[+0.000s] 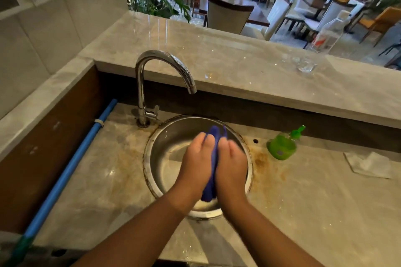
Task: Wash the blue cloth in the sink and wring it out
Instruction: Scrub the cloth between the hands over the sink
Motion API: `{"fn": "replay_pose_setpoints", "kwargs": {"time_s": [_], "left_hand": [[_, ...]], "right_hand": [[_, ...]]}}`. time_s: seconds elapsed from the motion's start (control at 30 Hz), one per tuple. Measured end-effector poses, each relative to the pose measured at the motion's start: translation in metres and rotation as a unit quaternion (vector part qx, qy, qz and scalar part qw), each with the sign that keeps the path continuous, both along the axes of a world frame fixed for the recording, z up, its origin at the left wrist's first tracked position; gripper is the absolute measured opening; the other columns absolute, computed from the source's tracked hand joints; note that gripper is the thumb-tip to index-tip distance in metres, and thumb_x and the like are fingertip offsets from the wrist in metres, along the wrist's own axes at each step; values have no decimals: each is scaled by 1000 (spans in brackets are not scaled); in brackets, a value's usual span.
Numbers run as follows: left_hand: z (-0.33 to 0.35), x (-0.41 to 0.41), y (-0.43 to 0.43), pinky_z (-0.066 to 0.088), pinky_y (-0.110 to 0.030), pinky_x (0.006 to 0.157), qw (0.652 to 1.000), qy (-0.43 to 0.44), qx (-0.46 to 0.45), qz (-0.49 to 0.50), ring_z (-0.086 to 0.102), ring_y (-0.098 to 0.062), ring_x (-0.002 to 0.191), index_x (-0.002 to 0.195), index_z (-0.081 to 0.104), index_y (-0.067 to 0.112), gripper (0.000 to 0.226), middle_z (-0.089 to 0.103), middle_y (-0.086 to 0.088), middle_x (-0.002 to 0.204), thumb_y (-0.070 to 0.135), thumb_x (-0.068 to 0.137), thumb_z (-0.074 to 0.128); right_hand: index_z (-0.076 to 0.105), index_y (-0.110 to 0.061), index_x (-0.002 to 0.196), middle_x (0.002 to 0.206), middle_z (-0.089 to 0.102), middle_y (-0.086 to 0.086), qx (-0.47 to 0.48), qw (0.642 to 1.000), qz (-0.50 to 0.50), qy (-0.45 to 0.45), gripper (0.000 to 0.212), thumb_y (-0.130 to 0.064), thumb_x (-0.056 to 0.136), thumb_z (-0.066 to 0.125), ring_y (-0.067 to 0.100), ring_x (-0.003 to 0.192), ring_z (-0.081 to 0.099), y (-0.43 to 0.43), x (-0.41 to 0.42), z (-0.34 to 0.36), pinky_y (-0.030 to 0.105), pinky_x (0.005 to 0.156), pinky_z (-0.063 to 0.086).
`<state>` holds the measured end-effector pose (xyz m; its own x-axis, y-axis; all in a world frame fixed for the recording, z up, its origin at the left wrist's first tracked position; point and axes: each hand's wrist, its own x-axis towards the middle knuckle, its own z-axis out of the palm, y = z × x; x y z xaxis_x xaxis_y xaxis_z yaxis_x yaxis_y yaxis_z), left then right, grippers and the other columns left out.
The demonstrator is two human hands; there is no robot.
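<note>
Cloth (pixel 213 134) bunched over sink (pixel 165 149), squeezed between left hand (pixel 198 162) and right hand (pixel 231 165), fingers curled onto it. Tap (pixel 141 93) shows no water. Step: likely rubbing or first squeeze. Next: twist hands opposite ways, staying above sink.

2 hands (pixel 196 162) (pixel 231 169), 1 blue cloth (pixel 213 134), 1 sink (pixel 165 149), 1 tap (pixel 165 58)
</note>
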<state>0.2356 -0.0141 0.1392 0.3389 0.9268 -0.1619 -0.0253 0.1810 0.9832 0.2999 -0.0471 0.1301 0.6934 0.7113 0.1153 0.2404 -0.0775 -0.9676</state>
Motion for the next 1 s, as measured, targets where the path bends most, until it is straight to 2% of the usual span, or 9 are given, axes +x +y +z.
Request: {"fn": "replay_pose_setpoints", "kwargs": {"time_s": [0.1,0.2,0.37,0.53,0.67,0.77,0.83,0.93,1.0], "left_hand": [[-4,-3,7,54,-38,73,997,-36,-68,17,66,-20,75,89,61,18,28,67,-8,83,32,105,43],[-4,2,-6,59,-41,83,995,-67,-80,-5,72,-23,90,99,66,22,24,73,-10,97,33,105,45],[0,-9,9,52,-26,58,984,-107,-144,-7,60,-13,57,76,60,17,39,61,-3,64,31,105,40],[0,-3,-4,57,-31,73,993,-81,-87,-5,72,-18,83,108,66,17,27,74,-5,93,33,105,45],[-2,-7,9,51,-30,67,990,-96,-108,2,64,-16,67,93,62,8,32,66,-4,75,32,105,45],[-9,-3,-7,58,-34,72,989,-87,-119,-20,73,-16,79,99,67,16,29,74,-5,84,33,105,45],[-10,-5,-7,59,-34,75,992,-64,-102,-31,72,-20,81,100,65,15,28,73,-9,90,33,105,45],[-15,-12,-3,54,-27,63,987,-86,-137,-18,63,-12,63,83,60,14,31,63,-6,73,29,104,44],[-19,-10,-11,58,-36,75,984,-89,-150,-19,71,-20,76,90,65,12,30,70,-13,82,28,104,44]], "right_hand": [[59,-13,68,59,56,1,2,996,60,-72,35,-17,102,52,9,52,49,-17,-14,-4,22,50,41],[56,-11,69,57,51,-3,13,998,26,-55,36,-19,103,50,5,52,46,10,14,1,19,49,39],[55,-25,66,55,52,-11,31,976,141,-163,33,-35,97,48,10,51,53,-23,-22,-2,18,48,39],[56,-16,67,57,51,-5,7,996,30,-85,39,-20,104,47,5,51,47,15,12,5,19,51,40],[48,-34,63,53,49,-12,34,978,115,-169,35,-32,97,45,8,49,50,-20,-21,0,15,49,36],[52,-23,64,56,50,-6,-11,991,26,-127,39,-27,103,46,6,51,49,8,9,-4,22,51,38],[55,-20,65,57,51,-4,-9,996,27,-88,39,-20,103,47,5,52,48,2,6,-6,22,51,40],[51,-33,62,53,51,-11,-8,986,77,-145,42,-17,101,52,6,52,52,-24,-23,-13,16,50,38],[55,-23,63,55,52,-8,-43,991,48,-120,39,-17,102,52,7,52,50,-10,-8,-17,18,49,37]]}}
